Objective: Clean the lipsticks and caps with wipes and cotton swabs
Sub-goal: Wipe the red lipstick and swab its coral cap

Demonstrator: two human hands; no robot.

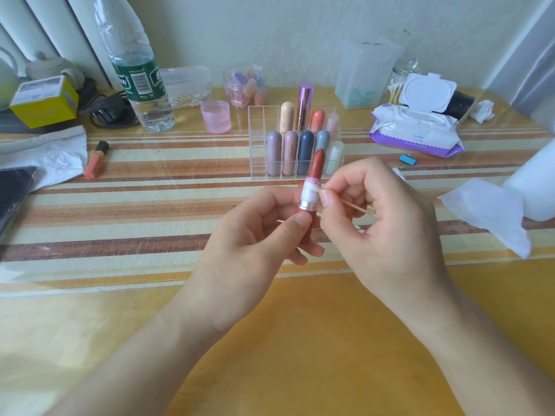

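Note:
My left hand [255, 232] holds an uncapped red lipstick [313, 178] upright by its base, above the middle of the table. Its red bullet is extended above a whitish collar. My right hand [375, 217] pinches a wooden cotton swab [357, 205], whose tip touches the lipstick's collar. A clear acrylic organizer [258, 145] behind the hands holds several capped lipsticks in pastel colours. An open pack of wet wipes [414, 127] lies at the back right. A jar of cotton swabs [396, 91] stands behind it.
A water bottle [135, 70], pink cup [215, 116], clear boxes and a jar of small items line the back. An orange lip product [96, 159], crumpled tissue [48, 154] and phone [13, 193] lie left. A paper roll with a loose sheet [492, 214] sits right.

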